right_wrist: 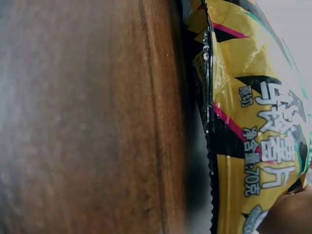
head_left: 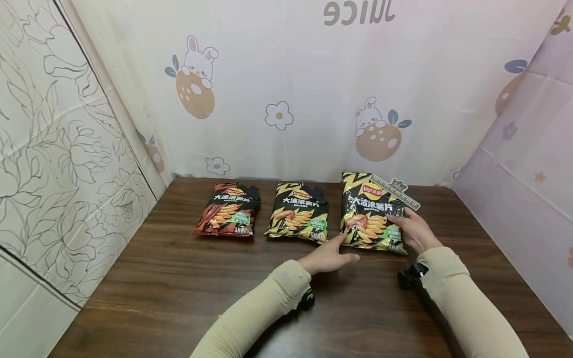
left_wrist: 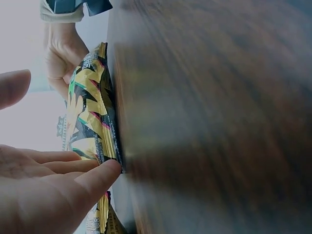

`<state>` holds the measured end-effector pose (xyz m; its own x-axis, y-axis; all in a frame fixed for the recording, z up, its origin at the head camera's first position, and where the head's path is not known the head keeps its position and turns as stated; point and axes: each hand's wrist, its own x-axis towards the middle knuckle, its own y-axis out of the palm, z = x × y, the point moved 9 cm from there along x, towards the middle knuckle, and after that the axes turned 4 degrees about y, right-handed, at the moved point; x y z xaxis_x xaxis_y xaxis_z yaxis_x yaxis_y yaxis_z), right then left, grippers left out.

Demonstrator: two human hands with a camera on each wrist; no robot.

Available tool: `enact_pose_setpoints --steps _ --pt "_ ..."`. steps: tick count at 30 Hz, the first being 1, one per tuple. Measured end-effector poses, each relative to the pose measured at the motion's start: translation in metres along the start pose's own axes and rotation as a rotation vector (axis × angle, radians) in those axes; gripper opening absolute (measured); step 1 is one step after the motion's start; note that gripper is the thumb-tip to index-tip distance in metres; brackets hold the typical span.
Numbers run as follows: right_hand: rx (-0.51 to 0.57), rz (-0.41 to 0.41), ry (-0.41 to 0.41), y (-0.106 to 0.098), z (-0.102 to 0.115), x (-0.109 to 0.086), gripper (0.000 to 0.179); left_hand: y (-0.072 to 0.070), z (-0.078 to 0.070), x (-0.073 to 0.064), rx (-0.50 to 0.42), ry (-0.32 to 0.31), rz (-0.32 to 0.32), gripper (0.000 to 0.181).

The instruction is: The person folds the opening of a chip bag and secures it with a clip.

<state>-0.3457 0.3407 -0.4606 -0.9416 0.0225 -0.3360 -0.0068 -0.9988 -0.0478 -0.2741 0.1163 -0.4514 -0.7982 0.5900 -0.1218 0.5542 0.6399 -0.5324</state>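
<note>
A black-and-yellow bag of potato chips [head_left: 369, 214] lies at the right of the row, with a clear, ruler-marked clip [head_left: 396, 191] across its upper right corner. My right hand [head_left: 416, 229] holds this bag by its right edge, thumb on the front; the fingers behind are mostly hidden. At the lower left corner, the fingertips of my left hand [head_left: 329, 256] touch the bag, fingers extended and thumb apart. The left wrist view shows those straight fingers [left_wrist: 92, 178] against the bag's side. Close up in the right wrist view is the bag's lower seam [right_wrist: 210, 122].
Left of it lie another black-and-yellow chip bag [head_left: 296, 214] and a red-and-black one [head_left: 227, 211], with black clips [head_left: 315, 193] on their upper right corners. All lie on a dark wooden table [head_left: 179, 283], with a printed curtain [head_left: 277, 64] behind.
</note>
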Motion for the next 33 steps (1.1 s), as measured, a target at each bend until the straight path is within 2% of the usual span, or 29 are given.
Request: enact_pose_setpoints --steps 6,11,20,27,33 --pt "0.022 -0.011 -0.001 -0.002 0.0 0.002 0.074 0.0 0.0 0.0 0.011 0.0 0.007 0.075" --pt "-0.01 -0.033 0.029 -0.004 -0.003 0.006 0.072 0.0 0.001 -0.001 0.003 0.002 0.01 0.076" --pt "-0.178 -0.046 0.096 -0.009 -0.009 0.009 0.076 0.002 0.004 0.0 0.001 0.0 0.004 0.076" --pt "-0.245 -0.084 0.101 -0.016 -0.01 0.005 0.083 0.001 0.002 -0.001 0.0 0.002 0.004 0.076" --pt "-0.329 -0.107 0.142 -0.021 -0.011 0.002 0.093 0.0 0.0 -0.002 0.017 0.007 0.009 0.077"
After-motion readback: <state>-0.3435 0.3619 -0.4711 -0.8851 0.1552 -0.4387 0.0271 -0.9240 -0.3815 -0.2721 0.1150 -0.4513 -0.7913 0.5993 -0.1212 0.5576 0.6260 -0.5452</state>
